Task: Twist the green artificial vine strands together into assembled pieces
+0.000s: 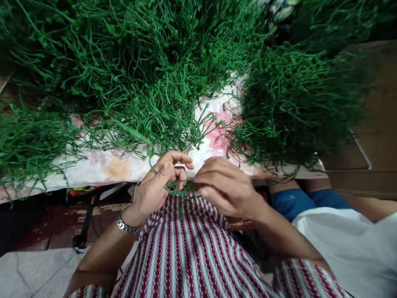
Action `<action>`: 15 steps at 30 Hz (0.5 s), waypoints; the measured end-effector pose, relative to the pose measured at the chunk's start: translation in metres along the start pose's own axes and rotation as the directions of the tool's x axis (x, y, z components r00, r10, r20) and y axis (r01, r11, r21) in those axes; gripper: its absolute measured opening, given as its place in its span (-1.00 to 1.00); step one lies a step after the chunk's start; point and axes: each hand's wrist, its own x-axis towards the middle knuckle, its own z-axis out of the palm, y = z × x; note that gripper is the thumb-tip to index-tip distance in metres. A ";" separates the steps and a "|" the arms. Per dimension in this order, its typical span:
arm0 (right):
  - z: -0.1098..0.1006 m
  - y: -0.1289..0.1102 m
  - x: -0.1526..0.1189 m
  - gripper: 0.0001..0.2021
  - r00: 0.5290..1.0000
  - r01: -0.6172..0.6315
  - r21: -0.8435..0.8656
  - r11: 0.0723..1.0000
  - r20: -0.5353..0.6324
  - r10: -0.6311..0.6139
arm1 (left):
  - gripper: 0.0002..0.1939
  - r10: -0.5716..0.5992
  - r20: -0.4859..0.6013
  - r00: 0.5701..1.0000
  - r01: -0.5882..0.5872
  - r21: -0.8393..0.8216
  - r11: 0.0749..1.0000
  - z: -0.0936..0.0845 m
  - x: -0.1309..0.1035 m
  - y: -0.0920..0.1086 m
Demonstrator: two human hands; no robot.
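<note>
At the table's near edge, my left hand (155,186) is closed round a thin green artificial plant stem (175,189), thumb up and fingers curled. One long green strand rises past its fingers toward the pile. Close on the right, my right hand (228,186) pinches the other end of the stem between thumb and fingers, its back turned up. Both hands are a little apart, above my striped lap. Just beyond them a large heap of green plant stems (149,82) covers the table, with thin branching tips hanging toward me.
A second bundle of green stems (288,103) lies at the right. Between the heaps shows a white flowered tablecloth (217,136). Brown cardboard (380,116) stands at the far right. Near my right elbow sits another person in a white shirt (344,236).
</note>
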 end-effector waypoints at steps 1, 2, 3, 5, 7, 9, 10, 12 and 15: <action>0.010 -0.004 0.001 -0.83 0.999 -0.017 0.042 0.999 0.037 0.016 | -0.57 -0.001 0.005 1.000 0.001 0.012 1.000 0.000 -0.001 -0.002; 0.018 -0.007 0.002 -0.82 0.998 -0.039 0.064 0.997 0.053 0.036 | -0.53 -0.003 0.004 1.000 0.003 0.032 0.999 0.001 -0.001 -0.004; 0.025 -0.009 0.003 -0.83 0.997 -0.061 0.073 0.995 0.054 0.057 | -0.50 0.001 -0.002 1.000 -0.001 0.058 0.998 0.001 -0.002 -0.006; 0.032 -0.011 0.003 -0.86 0.995 -0.096 0.087 0.992 0.045 0.093 | -0.46 0.052 -0.023 0.998 -0.049 0.111 0.993 0.000 -0.003 -0.009; 0.034 -0.011 0.001 -0.86 0.992 -0.121 0.101 0.987 0.032 0.119 | -0.46 0.125 -0.037 0.991 -0.119 0.139 0.983 -0.001 -0.004 -0.011; 0.033 -0.011 0.000 -0.80 0.990 -0.140 0.132 0.981 0.011 0.140 | -0.46 0.203 -0.049 0.978 -0.194 0.143 0.971 -0.002 -0.003 -0.012; 0.033 -0.011 -0.002 -0.78 0.989 -0.148 0.159 0.976 0.006 0.149 | -0.45 0.238 -0.054 0.970 -0.229 0.137 0.964 -0.002 -0.003 -0.013; 0.034 -0.009 -0.004 -0.76 0.986 -0.167 0.226 0.960 0.020 0.167 | -0.44 0.292 -0.062 0.955 -0.283 0.120 0.952 -0.003 -0.001 -0.015; 0.037 -0.008 -0.008 -0.85 0.982 -0.189 0.263 0.946 0.026 0.189 | -0.41 0.346 -0.088 0.934 -0.332 0.141 0.933 -0.004 0.001 -0.021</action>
